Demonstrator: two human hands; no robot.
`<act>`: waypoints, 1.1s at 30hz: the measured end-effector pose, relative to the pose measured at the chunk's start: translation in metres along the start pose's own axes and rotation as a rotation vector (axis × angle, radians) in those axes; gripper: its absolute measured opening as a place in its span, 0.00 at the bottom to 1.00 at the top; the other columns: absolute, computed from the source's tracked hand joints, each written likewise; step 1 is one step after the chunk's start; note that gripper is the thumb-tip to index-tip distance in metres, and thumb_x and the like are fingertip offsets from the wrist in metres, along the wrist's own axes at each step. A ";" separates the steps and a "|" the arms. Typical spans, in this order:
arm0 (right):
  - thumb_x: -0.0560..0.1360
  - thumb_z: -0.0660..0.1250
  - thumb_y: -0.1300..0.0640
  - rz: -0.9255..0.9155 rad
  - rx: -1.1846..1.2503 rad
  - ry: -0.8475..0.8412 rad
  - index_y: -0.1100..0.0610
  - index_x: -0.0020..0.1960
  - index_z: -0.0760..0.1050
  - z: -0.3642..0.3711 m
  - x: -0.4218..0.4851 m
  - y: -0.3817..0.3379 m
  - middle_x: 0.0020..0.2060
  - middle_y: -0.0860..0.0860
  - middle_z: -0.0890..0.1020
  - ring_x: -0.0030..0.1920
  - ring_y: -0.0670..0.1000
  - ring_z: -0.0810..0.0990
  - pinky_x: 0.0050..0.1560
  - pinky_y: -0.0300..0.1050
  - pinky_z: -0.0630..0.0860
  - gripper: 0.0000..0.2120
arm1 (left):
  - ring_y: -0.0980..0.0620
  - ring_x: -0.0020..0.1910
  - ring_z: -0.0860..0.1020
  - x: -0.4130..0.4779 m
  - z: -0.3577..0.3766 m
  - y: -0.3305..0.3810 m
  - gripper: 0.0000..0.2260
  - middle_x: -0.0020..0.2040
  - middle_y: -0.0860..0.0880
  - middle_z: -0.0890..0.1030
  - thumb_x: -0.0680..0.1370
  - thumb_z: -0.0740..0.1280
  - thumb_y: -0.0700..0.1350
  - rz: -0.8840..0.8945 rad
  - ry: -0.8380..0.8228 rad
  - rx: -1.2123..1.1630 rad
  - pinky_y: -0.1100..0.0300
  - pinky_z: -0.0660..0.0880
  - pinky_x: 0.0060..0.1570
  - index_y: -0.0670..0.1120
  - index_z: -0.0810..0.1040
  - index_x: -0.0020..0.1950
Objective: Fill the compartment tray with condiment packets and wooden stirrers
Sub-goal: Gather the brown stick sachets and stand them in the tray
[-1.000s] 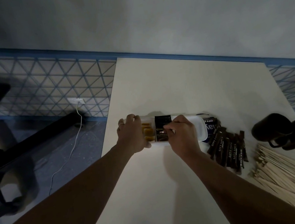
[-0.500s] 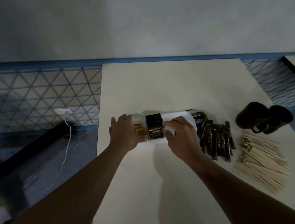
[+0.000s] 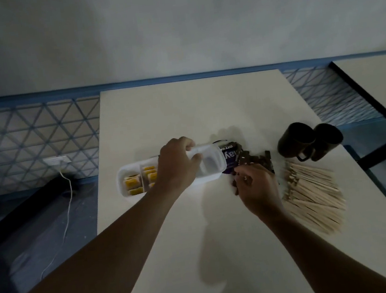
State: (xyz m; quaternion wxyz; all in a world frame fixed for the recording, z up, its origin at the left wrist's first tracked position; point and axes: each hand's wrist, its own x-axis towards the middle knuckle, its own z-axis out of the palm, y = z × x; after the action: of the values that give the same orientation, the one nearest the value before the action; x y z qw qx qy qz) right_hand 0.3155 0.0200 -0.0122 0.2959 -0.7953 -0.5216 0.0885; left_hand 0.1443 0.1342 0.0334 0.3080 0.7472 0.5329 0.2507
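On the pale table [image 3: 183, 113] beneath my fingers [image 3: 187, 145], grey wall [image 3: 172, 27] beyond, my left hand [image 3: 177, 167] grips the tray [image 3: 123, 176], my right hand [image 3: 257, 187] curls round dark packets [image 3: 247, 158].

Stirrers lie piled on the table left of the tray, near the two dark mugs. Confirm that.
Wrong side. The head view shows the stirrers piled on the table right of the tray, near the two dark mugs.
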 end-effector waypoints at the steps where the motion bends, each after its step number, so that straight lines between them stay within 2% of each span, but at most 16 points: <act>1: 0.74 0.66 0.59 0.028 -0.002 0.004 0.53 0.50 0.83 -0.004 0.001 0.010 0.41 0.51 0.83 0.40 0.50 0.80 0.40 0.49 0.80 0.08 | 0.49 0.53 0.77 0.004 0.007 0.007 0.13 0.52 0.49 0.81 0.74 0.71 0.47 0.012 -0.024 0.021 0.58 0.72 0.54 0.47 0.79 0.56; 5: 0.76 0.64 0.60 0.099 0.024 -0.008 0.54 0.46 0.80 -0.016 0.005 0.042 0.34 0.49 0.81 0.33 0.48 0.81 0.31 0.51 0.81 0.07 | 0.47 0.59 0.76 0.018 0.029 0.029 0.15 0.58 0.48 0.80 0.75 0.70 0.48 0.026 -0.130 0.102 0.55 0.72 0.59 0.46 0.78 0.60; 9: 0.77 0.65 0.62 0.202 0.037 -0.066 0.58 0.48 0.79 -0.032 0.018 0.065 0.34 0.49 0.79 0.31 0.48 0.81 0.31 0.49 0.81 0.04 | 0.46 0.59 0.76 0.037 0.053 0.049 0.16 0.58 0.46 0.80 0.75 0.70 0.47 0.017 -0.189 0.168 0.53 0.73 0.59 0.44 0.78 0.62; 10: 0.77 0.66 0.63 0.233 0.046 -0.087 0.60 0.48 0.79 -0.036 0.023 0.071 0.34 0.48 0.78 0.31 0.48 0.80 0.31 0.46 0.81 0.03 | 0.46 0.58 0.76 0.042 0.060 0.054 0.15 0.57 0.45 0.80 0.75 0.70 0.46 0.014 -0.203 0.184 0.54 0.74 0.57 0.44 0.79 0.61; 12: 0.78 0.66 0.64 0.281 0.050 -0.144 0.59 0.49 0.78 -0.042 0.032 0.080 0.33 0.45 0.74 0.32 0.42 0.76 0.28 0.32 0.74 0.03 | 0.46 0.54 0.77 0.054 0.072 0.061 0.13 0.53 0.45 0.81 0.75 0.70 0.44 0.006 -0.225 0.225 0.56 0.74 0.51 0.42 0.80 0.58; 13: 0.78 0.66 0.64 0.305 0.056 -0.168 0.58 0.50 0.77 -0.044 0.037 0.083 0.34 0.44 0.73 0.33 0.41 0.74 0.27 0.31 0.71 0.03 | 0.45 0.53 0.78 0.060 0.078 0.063 0.12 0.52 0.45 0.81 0.75 0.70 0.43 -0.006 -0.237 0.245 0.56 0.74 0.49 0.42 0.80 0.56; 15: 0.78 0.66 0.64 0.335 0.050 -0.198 0.59 0.49 0.76 -0.045 0.047 0.093 0.35 0.45 0.74 0.34 0.41 0.74 0.29 0.33 0.68 0.02 | 0.45 0.53 0.78 0.073 0.091 0.065 0.11 0.52 0.45 0.81 0.74 0.70 0.41 -0.035 -0.259 0.281 0.55 0.75 0.49 0.42 0.80 0.55; 17: 0.76 0.65 0.65 0.346 0.033 -0.209 0.62 0.49 0.77 -0.042 0.056 0.101 0.36 0.50 0.77 0.35 0.46 0.75 0.31 0.37 0.70 0.03 | 0.44 0.53 0.79 0.083 0.101 0.065 0.13 0.53 0.44 0.81 0.73 0.70 0.40 -0.057 -0.281 0.310 0.56 0.76 0.50 0.43 0.80 0.58; 19: 0.76 0.64 0.66 0.349 0.014 -0.234 0.63 0.48 0.79 -0.039 0.066 0.108 0.38 0.53 0.79 0.36 0.49 0.75 0.31 0.37 0.68 0.05 | 0.44 0.52 0.80 0.094 0.112 0.066 0.13 0.53 0.44 0.81 0.72 0.69 0.38 -0.073 -0.309 0.344 0.54 0.78 0.49 0.43 0.80 0.57; 22: 0.74 0.63 0.68 0.349 0.009 -0.281 0.62 0.41 0.77 -0.037 0.078 0.114 0.34 0.53 0.78 0.35 0.52 0.77 0.27 0.36 0.63 0.06 | 0.43 0.49 0.80 0.106 0.125 0.065 0.10 0.50 0.42 0.82 0.73 0.67 0.36 -0.084 -0.344 0.405 0.51 0.79 0.48 0.42 0.82 0.52; 26: 0.76 0.64 0.67 0.394 0.042 -0.334 0.60 0.40 0.75 -0.032 0.088 0.117 0.31 0.50 0.77 0.29 0.49 0.77 0.24 0.34 0.69 0.07 | 0.41 0.51 0.79 0.117 0.136 0.063 0.12 0.54 0.40 0.80 0.73 0.67 0.37 -0.132 -0.423 0.484 0.50 0.79 0.49 0.40 0.80 0.55; 28: 0.75 0.66 0.65 0.391 0.017 -0.343 0.60 0.40 0.75 -0.028 0.093 0.120 0.31 0.51 0.77 0.30 0.48 0.77 0.26 0.38 0.74 0.05 | 0.41 0.51 0.79 0.122 0.142 0.064 0.13 0.54 0.40 0.79 0.73 0.68 0.36 -0.180 -0.466 0.515 0.51 0.79 0.48 0.39 0.79 0.57; 30: 0.74 0.68 0.63 0.392 -0.005 -0.356 0.60 0.41 0.75 -0.024 0.098 0.122 0.32 0.52 0.78 0.32 0.50 0.79 0.31 0.45 0.78 0.04 | 0.42 0.47 0.78 0.125 0.148 0.064 0.11 0.53 0.39 0.79 0.72 0.68 0.36 -0.213 -0.488 0.546 0.53 0.77 0.43 0.38 0.78 0.55; 33: 0.75 0.69 0.61 0.406 -0.030 -0.383 0.56 0.41 0.74 -0.019 0.102 0.125 0.33 0.50 0.78 0.31 0.48 0.77 0.27 0.40 0.72 0.05 | 0.42 0.45 0.77 0.125 0.156 0.063 0.07 0.50 0.39 0.78 0.72 0.68 0.34 -0.233 -0.497 0.577 0.55 0.73 0.40 0.38 0.77 0.49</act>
State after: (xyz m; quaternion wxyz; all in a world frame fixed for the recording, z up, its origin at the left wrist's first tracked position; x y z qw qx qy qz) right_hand 0.4658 0.0677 -0.0497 0.1564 -0.8565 -0.3994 0.2869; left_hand 0.3327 0.2080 -0.0213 0.2314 0.7755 0.5718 -0.1345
